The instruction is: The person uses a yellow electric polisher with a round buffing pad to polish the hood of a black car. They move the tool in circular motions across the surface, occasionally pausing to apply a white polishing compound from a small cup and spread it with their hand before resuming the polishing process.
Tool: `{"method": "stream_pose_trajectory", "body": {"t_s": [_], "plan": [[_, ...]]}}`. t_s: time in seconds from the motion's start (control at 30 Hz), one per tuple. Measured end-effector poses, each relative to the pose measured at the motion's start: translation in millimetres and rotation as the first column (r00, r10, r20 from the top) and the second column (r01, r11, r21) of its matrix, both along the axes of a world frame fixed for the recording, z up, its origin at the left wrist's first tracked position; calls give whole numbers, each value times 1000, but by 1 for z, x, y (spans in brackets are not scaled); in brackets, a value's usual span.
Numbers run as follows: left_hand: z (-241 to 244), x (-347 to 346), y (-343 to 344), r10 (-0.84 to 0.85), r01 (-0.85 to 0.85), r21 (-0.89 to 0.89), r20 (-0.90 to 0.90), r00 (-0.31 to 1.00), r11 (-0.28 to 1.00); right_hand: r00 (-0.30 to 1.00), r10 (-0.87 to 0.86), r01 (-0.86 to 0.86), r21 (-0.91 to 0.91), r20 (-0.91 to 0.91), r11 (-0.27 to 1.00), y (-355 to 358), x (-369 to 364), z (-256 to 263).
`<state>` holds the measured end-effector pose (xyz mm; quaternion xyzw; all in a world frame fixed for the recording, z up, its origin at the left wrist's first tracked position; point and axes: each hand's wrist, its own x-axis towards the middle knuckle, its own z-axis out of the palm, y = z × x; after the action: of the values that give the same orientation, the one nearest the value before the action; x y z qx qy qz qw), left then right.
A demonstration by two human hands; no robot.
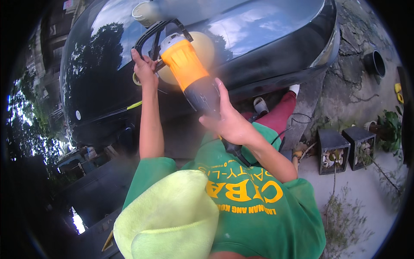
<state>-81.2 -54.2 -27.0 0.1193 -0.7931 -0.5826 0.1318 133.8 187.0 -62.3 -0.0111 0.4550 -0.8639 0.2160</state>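
A car polisher (190,68) with an orange and black body is held in both hands, slanting across the view. My left hand (146,66) grips its black loop handle (140,42) on the far side. Around the dark rear part of the body, my right hand (228,121) is closed, with the power cord (242,158) trailing below it. The round pale yellow pad (203,48) lies against or just over the glossy black car body (258,68); I cannot tell whether it turns. Sky and trees are mirrored in the panel.
A whitish cup-like container (144,14) sits on the car. Yellow-green tape (134,105) marks a lower panel. A light green towel (168,213) hangs over my left shoulder. Two dark planter boxes (334,152) and a black bucket (375,63) stand at the right on concrete ground.
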Motion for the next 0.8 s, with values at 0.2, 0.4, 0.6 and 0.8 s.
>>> {"method": "stream_pose_trajectory", "body": {"t_s": [0.2,0.4,0.6,0.8], "plan": [[-17,-40,65,-141,138,43,68,988,989,987,-87,94,-48,135,994,42,-10,6],[-17,-18,40,-91,86,106,50,995,991,999,-45,47,96,-21,994,29,0,-1],[2,46,-44,157,-156,105,-3,988,982,959,256,-252,-54,118,966,14,3,26],[9,142,-63,406,-389,160,-87,910,907,924,369,-363,70,-100,929,8,15,15]]}}
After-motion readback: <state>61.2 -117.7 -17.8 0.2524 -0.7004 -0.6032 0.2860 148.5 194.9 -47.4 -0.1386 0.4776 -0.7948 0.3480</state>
